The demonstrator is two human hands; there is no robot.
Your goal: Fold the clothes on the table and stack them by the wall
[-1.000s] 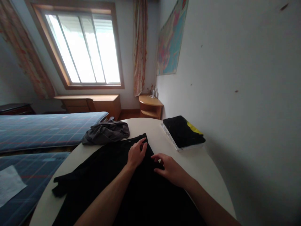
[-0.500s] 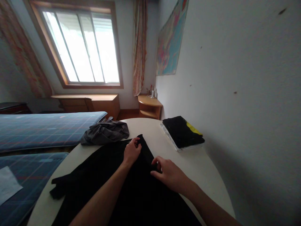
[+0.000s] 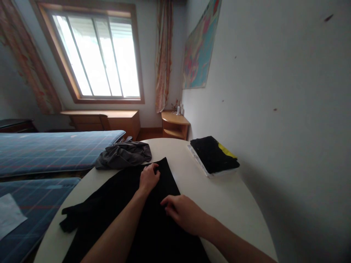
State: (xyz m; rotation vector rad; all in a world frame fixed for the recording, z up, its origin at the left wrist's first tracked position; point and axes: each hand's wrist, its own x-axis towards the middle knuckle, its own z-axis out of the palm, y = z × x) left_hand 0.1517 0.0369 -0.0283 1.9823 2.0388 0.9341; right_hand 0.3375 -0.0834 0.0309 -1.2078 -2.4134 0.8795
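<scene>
A black garment [image 3: 153, 226] lies spread over the round white table, its sleeve-like end reaching out to the left. Near its far corner, my left hand [image 3: 149, 178] rests on the cloth with curled fingers that pinch the fabric. My right hand [image 3: 183, 212] is closer to me, over the garment's right side, thumb and forefinger closed on the folded-in cloth. How much fabric is between the fingers is hard to see against the black. Beyond my left hand a crumpled grey garment [image 3: 126, 155] sits at the table's far left edge.
On the right of the white table [image 3: 225, 204] lies a folded black and yellow garment [image 3: 214, 153] on clear plastic packaging. Plaid mattresses [image 3: 55, 151] stand to the left, with a white sheet [image 3: 9, 215] on the nearer one. A wall [image 3: 287, 153] runs along the right.
My right hand has moved left, and the garment's right edge has come inward with it, baring more table. My left hand has shifted slightly left and nearer.
</scene>
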